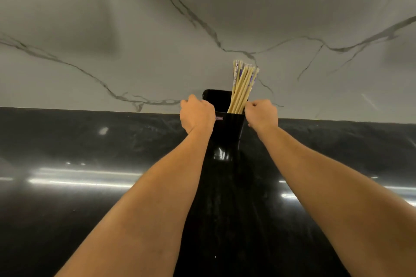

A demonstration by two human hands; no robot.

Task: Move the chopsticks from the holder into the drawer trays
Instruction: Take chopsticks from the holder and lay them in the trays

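Note:
A black holder stands on the dark countertop against the marble wall. Several pale wooden chopsticks with purple-patterned tops lean in its right side, sticking up above the rim. My left hand is curled around the holder's left edge. My right hand is closed against the holder's right edge, beside the lower part of the chopsticks. Whether its fingers touch the chopsticks is hidden. No drawer or tray is in view.
The glossy black countertop stretches left and right, with light reflections on it. A grey marble wall with dark veins rises right behind the holder.

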